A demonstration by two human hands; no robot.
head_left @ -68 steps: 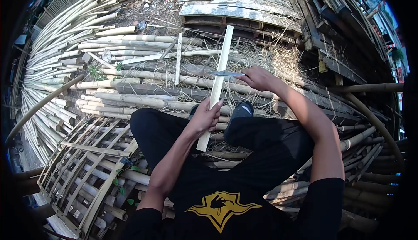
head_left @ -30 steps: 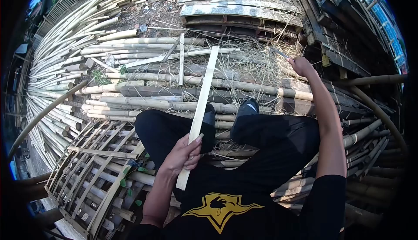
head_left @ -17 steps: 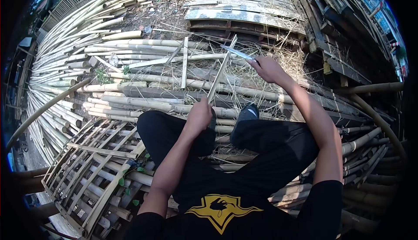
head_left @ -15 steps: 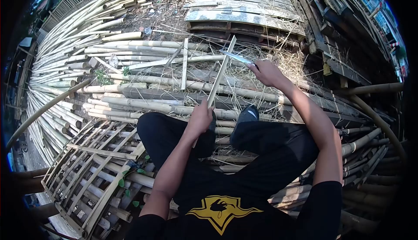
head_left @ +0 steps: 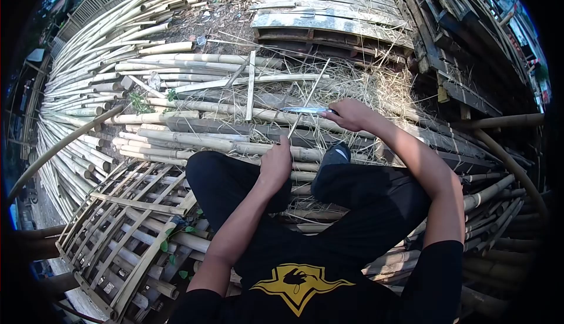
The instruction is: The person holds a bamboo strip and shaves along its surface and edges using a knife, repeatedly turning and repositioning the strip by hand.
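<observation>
My left hand [head_left: 276, 162] is wrapped round the lower part of a thin bamboo strip [head_left: 317, 81], which points up and away from me with its narrow edge showing. In my right hand [head_left: 351, 115] is a knife [head_left: 304, 110], its handle mostly covered by my fingers. The shiny blade points left and lies across the strip, a short way above my left hand. Beneath the strip are bamboo poles [head_left: 229, 111] and scattered shavings [head_left: 352, 92].
Another bamboo strip [head_left: 250, 86] lies across the poles, left of the knife. A slatted bamboo frame [head_left: 138, 206] sits at lower left. Ahead stands a wooden pallet [head_left: 329, 21], and stacked dark planks [head_left: 464, 42] rise at right. My shoe [head_left: 335, 158] rests among the poles.
The knife and my right hand have come down along the strip toward my left hand. The strip has turned from its broad face to its narrow edge, and my left hand has rotated slightly.
</observation>
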